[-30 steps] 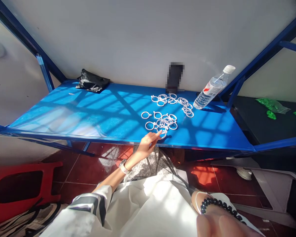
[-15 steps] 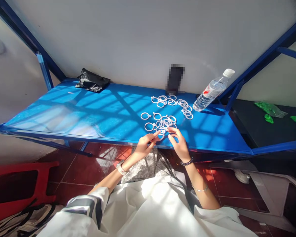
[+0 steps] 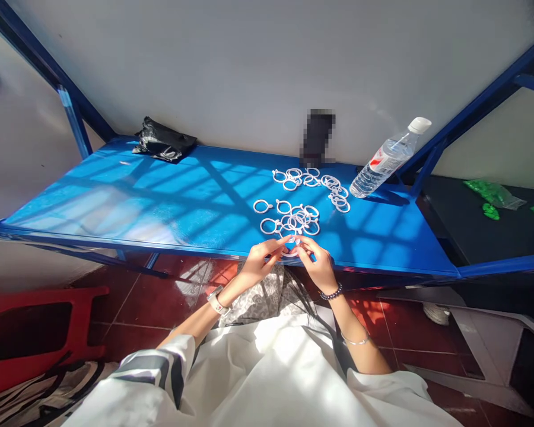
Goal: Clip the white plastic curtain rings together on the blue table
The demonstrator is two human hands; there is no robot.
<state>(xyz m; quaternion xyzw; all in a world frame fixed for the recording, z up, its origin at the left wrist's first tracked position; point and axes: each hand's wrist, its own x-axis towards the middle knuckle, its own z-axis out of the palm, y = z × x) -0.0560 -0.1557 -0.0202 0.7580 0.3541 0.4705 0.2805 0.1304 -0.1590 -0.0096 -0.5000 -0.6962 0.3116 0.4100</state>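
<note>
Risk: the white ring (image 3: 292, 247) could slip from the fingertips and drop off the near edge of the blue counter (image 3: 160, 201) to the floor, since it is held right at that edge. Left hand (image 3: 258, 267) and right hand (image 3: 318, 265) both pinch it between them, just below the ring pile (image 3: 293, 219).

Left hand (image 3: 258, 265): bare, no rings visible.
Left wrist: watch (image 3: 216, 301) with a pale strap and light-coloured face.
Left sleeve (image 3: 158, 370): white with grey and black stripes, ending at the forearm.
Right hand (image 3: 319, 264): bare.
Right wrist: bracelet of dark round beads (image 3: 330, 293).
Right forearm: thin silver bangle (image 3: 356, 341).
Torso: white garment (image 3: 276, 379), loose and brightly sunlit.
Lap: grey speckled patterned fabric (image 3: 267, 296).
</note>
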